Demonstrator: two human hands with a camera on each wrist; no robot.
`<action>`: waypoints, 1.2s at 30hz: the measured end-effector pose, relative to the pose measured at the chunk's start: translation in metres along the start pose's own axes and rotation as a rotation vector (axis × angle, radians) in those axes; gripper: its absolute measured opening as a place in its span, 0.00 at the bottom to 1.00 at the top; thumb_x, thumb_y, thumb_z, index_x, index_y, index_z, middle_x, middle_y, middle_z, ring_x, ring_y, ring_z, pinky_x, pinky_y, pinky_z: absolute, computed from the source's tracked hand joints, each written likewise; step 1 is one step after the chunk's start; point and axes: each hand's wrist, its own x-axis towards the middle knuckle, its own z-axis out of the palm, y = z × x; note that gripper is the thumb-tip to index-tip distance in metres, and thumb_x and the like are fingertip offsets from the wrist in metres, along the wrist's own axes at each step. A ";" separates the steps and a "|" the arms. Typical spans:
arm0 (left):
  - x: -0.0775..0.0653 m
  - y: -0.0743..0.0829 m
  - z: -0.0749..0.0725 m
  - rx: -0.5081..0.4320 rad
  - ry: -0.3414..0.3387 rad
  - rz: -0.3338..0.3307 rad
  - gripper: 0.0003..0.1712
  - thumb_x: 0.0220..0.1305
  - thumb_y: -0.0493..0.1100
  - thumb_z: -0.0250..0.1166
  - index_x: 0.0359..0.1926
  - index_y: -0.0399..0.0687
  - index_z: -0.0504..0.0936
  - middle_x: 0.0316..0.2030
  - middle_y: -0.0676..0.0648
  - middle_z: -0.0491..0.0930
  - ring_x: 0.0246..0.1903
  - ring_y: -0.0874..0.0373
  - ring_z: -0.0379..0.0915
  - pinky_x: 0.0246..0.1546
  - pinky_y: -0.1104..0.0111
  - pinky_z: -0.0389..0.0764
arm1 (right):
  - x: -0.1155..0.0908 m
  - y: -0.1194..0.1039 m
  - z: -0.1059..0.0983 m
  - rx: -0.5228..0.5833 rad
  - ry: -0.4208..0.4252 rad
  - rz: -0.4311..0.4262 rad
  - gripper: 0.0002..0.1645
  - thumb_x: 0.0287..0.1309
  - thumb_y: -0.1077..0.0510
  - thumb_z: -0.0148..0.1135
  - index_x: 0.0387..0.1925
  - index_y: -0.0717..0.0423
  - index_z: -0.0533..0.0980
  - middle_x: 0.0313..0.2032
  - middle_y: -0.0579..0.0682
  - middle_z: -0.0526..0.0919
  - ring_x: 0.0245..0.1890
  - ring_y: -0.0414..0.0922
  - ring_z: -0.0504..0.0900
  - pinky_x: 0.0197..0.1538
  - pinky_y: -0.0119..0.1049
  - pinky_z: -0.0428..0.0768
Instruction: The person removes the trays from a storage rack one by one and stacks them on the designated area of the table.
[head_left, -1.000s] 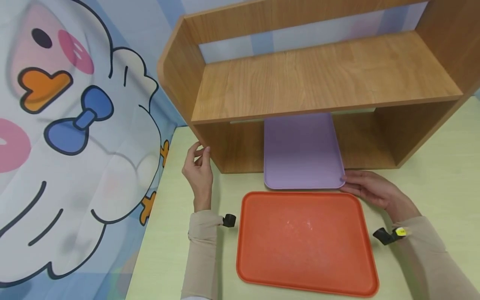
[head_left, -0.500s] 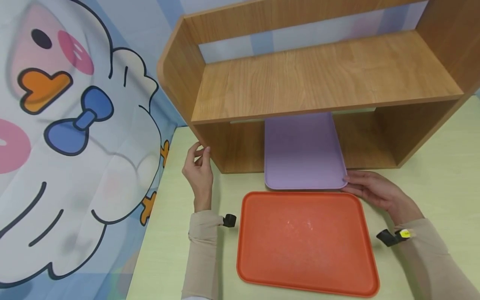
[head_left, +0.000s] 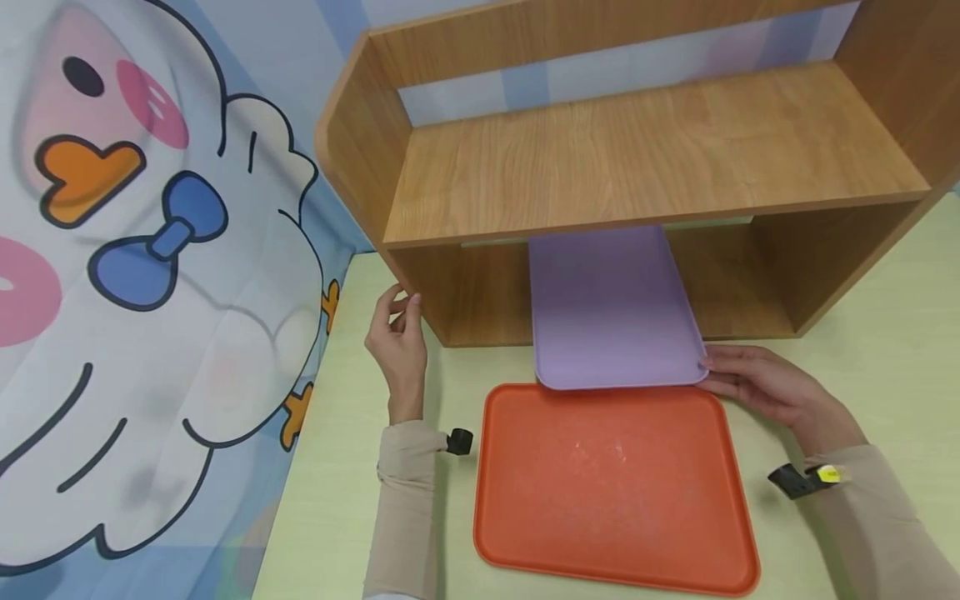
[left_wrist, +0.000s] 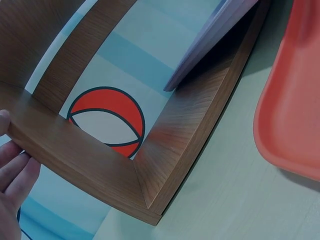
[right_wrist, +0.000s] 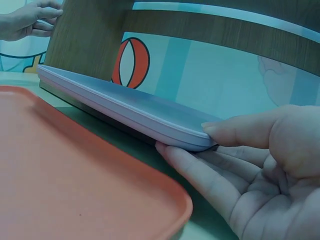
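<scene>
A purple tray (head_left: 615, 308) reaches out of the lower compartment of a wooden shelf (head_left: 652, 158), its front edge overlapping the far rim of an orange tray (head_left: 615, 492) in the head view. My right hand (head_left: 772, 392) pinches the purple tray's front right corner, thumb on top and fingers beneath, as the right wrist view shows. That front edge is raised off the table there. My left hand (head_left: 399, 350) holds the front edge of the shelf's left side panel (left_wrist: 75, 150), thumb on one face and fingers on the other.
The orange tray lies flat on the pale green table (head_left: 337, 500), in front of the shelf and between my forearms. A printed cloth (head_left: 187, 333) with a cartoon bird hangs along the left and behind the shelf.
The purple tray's front edge has come slightly out of the shelf, toward me and to the right, with my right hand on its corner. My left hand has stayed in place.
</scene>
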 end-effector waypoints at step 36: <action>0.000 0.002 0.001 0.008 0.008 0.017 0.14 0.62 0.38 0.60 0.49 0.42 0.78 0.36 0.42 0.81 0.35 0.50 0.79 0.37 0.66 0.81 | -0.025 -0.020 -0.007 -0.293 -0.208 0.020 0.28 0.63 0.77 0.30 0.55 0.65 0.72 0.50 0.57 0.79 0.48 0.48 0.80 0.50 0.41 0.77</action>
